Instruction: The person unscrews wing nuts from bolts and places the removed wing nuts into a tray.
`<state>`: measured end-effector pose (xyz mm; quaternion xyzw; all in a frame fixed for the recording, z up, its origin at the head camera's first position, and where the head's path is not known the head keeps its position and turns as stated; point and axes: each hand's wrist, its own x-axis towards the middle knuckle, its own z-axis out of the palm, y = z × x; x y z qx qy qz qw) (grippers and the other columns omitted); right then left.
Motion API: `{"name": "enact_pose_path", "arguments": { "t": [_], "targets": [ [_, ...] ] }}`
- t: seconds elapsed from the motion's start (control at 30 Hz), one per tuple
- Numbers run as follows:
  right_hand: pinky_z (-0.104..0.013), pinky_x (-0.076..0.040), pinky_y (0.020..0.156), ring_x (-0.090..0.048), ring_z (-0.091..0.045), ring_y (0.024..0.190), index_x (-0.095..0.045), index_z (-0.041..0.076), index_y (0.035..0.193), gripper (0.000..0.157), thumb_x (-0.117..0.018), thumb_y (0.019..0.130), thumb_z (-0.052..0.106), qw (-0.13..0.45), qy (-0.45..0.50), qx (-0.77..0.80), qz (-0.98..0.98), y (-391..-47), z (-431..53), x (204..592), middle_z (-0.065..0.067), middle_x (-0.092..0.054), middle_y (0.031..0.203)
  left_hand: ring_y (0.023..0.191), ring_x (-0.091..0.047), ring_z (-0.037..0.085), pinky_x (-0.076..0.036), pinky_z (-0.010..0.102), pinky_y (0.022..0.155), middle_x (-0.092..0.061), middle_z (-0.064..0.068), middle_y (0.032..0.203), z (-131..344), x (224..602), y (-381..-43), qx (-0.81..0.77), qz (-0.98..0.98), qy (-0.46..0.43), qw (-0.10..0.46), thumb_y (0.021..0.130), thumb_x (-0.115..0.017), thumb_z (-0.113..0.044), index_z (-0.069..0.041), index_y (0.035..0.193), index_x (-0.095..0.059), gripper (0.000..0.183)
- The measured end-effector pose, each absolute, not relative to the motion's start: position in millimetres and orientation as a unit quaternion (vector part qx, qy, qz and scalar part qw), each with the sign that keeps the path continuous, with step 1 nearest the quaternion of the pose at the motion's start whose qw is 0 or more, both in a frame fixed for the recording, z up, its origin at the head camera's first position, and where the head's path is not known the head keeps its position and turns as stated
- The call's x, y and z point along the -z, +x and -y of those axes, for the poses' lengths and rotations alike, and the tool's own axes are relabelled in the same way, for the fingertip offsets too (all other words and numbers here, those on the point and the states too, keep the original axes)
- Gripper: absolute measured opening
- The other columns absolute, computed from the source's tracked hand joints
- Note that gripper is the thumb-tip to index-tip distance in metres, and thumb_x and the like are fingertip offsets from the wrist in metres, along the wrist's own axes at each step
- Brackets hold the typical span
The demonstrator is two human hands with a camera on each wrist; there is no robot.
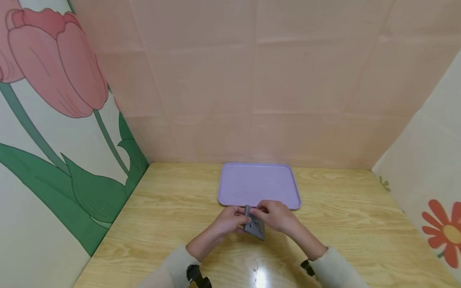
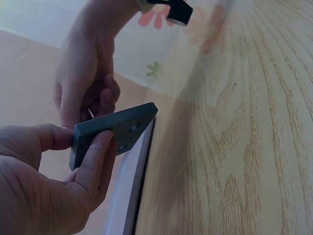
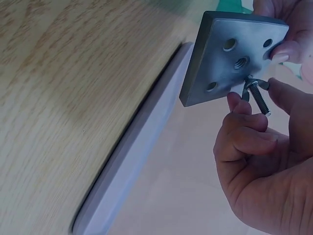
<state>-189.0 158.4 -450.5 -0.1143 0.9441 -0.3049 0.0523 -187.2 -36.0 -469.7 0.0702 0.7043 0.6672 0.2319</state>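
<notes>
left hand (image 1: 229, 220) and right hand (image 1: 275, 216) pinch close together, forearms (image 1: 307, 242) angled inward, right wrist (image 1: 292, 227) perhaps slightly bent.

No lettering, label, brand, number or sign can be read in any view.

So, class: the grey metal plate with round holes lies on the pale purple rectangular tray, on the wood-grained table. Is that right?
No: the plate does not lie on the tray; the bare left hand holds it up, as the left wrist view shows. The tray does rest on the wood-grained table.
</notes>
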Motion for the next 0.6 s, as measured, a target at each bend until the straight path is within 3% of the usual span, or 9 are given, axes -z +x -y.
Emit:
{"name": "enact_pose_path", "arguments": {
  "t": [0.3,0.6],
  "targets": [
    [-0.026,-0.04,0.056,-0.047,-0.01,0.066,-0.072,0.014,0.102,0.016,-0.075,0.092,0.026,-0.006,-0.193,0.295,-0.936,-189.7,-164.3,450.8,0.005,-0.055,0.077,0.093,-0.072,0.024,-0.062,0.036,0.075,-0.073,0.015,0.103,34.1,473.2,-190.2,-0.675,-0.697,0.067,0.231,0.09,-0.064,-0.003,0.01,0.11,-0.062,0.024],
    [-0.024,-0.043,0.062,-0.053,-0.012,0.074,-0.073,0.016,0.098,0.01,-0.076,0.091,0.021,-0.056,-0.224,0.303,-0.925,-189.9,-167.0,454.9,0.004,-0.059,0.084,0.091,-0.071,0.022,-0.062,0.035,0.075,-0.073,0.013,0.101,31.8,474.3,-191.7,-0.674,-0.697,0.063,0.234,0.091,-0.065,-0.004,0.009,0.11,-0.062,0.023]
  ]
}}
